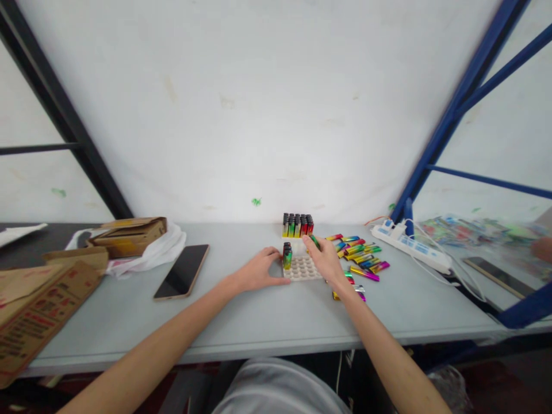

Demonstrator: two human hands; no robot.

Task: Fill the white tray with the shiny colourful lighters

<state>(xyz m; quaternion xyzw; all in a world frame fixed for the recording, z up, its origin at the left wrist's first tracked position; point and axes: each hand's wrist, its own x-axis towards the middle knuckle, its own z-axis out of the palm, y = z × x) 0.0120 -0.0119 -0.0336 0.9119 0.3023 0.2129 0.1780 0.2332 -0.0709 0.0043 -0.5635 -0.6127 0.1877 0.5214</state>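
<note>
My left hand (259, 270) rests at the left side of a pale tray (304, 270) with rows of round holes. Its thumb lies along the tray's front edge and its fingers curl round the back left corner, bracing it. A few lighters (287, 257) with black tops stand upright in the tray's left column, beside those fingers. Over the tray's right side, my right hand (324, 257) pinches a green lighter (316, 242), held tilted. Behind the tray, a block of upright lighters (297, 225) in yellow, green and red stands in rows.
Loose shiny lighters (360, 253) lie heaped on the right, some partly under my right forearm. A white power strip (411, 248) with cables sits beyond them. To the left are a phone (183, 272), a white plastic bag (146, 256) and cardboard boxes (47, 305). Blue shelf posts (448, 121) rise at right.
</note>
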